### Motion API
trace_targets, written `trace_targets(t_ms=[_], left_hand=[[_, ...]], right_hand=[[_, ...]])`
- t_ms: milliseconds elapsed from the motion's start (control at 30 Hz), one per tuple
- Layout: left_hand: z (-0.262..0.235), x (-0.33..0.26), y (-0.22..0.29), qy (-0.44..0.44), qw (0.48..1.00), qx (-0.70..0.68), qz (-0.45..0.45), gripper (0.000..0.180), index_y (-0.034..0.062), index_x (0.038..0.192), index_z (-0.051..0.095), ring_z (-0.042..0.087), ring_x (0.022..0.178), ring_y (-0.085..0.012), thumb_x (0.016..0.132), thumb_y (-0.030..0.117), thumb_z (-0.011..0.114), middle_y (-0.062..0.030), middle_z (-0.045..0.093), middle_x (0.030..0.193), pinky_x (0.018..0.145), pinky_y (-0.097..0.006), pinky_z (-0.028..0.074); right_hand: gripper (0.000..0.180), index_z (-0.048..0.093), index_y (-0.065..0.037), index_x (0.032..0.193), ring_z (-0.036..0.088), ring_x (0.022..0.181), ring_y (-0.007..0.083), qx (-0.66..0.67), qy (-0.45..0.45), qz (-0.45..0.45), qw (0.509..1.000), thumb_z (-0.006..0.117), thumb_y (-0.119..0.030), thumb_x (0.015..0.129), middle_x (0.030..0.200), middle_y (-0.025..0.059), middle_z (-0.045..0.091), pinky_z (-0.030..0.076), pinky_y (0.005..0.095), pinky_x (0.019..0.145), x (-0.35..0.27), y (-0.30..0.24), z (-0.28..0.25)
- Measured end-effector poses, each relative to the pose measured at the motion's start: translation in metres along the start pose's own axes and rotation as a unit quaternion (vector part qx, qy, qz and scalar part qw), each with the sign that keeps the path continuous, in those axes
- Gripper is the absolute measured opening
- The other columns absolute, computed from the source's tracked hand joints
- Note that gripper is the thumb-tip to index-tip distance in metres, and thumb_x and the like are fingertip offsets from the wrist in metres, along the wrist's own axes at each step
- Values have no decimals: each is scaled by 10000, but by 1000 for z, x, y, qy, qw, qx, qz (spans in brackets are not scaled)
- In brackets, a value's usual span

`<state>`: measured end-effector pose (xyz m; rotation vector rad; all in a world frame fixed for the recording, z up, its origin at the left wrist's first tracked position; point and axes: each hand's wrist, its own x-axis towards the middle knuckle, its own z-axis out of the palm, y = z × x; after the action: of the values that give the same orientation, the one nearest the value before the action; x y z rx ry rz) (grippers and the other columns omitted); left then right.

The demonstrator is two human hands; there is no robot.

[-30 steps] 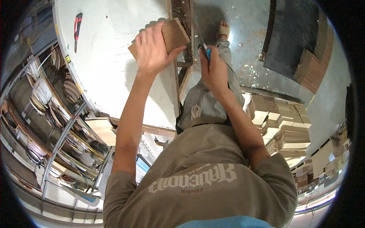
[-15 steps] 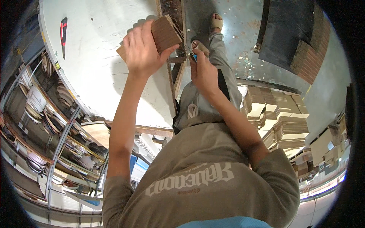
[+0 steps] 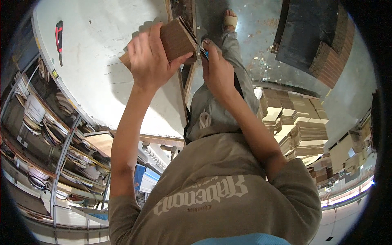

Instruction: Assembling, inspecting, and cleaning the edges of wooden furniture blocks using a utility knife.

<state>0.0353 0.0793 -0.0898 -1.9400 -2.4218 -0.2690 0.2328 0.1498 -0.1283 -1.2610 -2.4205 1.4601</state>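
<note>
My left hand (image 3: 145, 63) is wrapped over a short brown wood-grain board (image 3: 175, 38), its thumb on the near side and its fingers across the top. The board's far right end juts past the table edge. A lighter brown end (image 3: 125, 62) shows at the left, beneath the fingers; whether it is a separate piece I cannot tell. Close beside the board's right edge, my right hand (image 3: 219, 75) is closed around a slim blue tool with a narrow greyish tip (image 3: 203, 51), perhaps a knife. Most of this tool is hidden by the fingers.
A red and black utility knife (image 3: 59, 43) lies on the white table (image 3: 94, 81) at the far left. Stacks of brown panels (image 3: 304, 116) stand at the right. Dark sheets (image 3: 302, 36) lie on the floor beyond. Shelves with rolls of edging strip (image 3: 45, 126) line the left side.
The right hand and its tool have shifted slightly up and left, closer to the board's edge. The left hand still holds the board, now turned a little. The view has shifted slightly.
</note>
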Motion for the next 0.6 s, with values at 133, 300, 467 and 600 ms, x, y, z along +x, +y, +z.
trace_targets(t_ms=[133, 300, 467, 600], left_hand=[[0, -2, 0, -8, 1000, 2, -12, 950, -12, 1350, 486, 573, 869, -314, 846, 789, 570, -140, 586, 1004, 787, -465, 424], [-5, -1, 3, -21, 1000, -16, 13, 948, 9, 1362, 483, 583, 900, -320, 829, 784, 597, -134, 593, 1031, 797, -467, 426], [-10, 2, 7, -51, 998, -35, 20, 975, 37, 1396, 468, 582, 964, -311, 792, 783, 640, -134, 585, 1089, 832, -466, 444], [-9, -6, 0, -128, 990, -40, -49, 999, 122, 1440, 426, 544, 1078, -303, 780, 859, 563, -139, 557, 1162, 941, -494, 445]], right_hand=[[355, 487, -98, 1194, 668, 807, 433, 41, 14, -23, 999, 645, -65, 878, 943, 192, 669, 525, 524, 661, 27, 0, 13], [351, 489, -101, 1209, 668, 817, 436, 36, 34, -89, 995, 652, -91, 899, 932, 194, 673, 524, 520, 663, 76, 6, 19], [293, 541, -80, 1200, 666, 874, 459, 137, 211, -35, 967, 671, -170, 954, 972, 244, 682, 521, 517, 692, 86, -3, 14], [356, 450, -82, 1271, 652, 771, 458, 147, 239, -27, 959, 636, -176, 982, 911, 244, 655, 511, 489, 667, 62, 18, 9]])
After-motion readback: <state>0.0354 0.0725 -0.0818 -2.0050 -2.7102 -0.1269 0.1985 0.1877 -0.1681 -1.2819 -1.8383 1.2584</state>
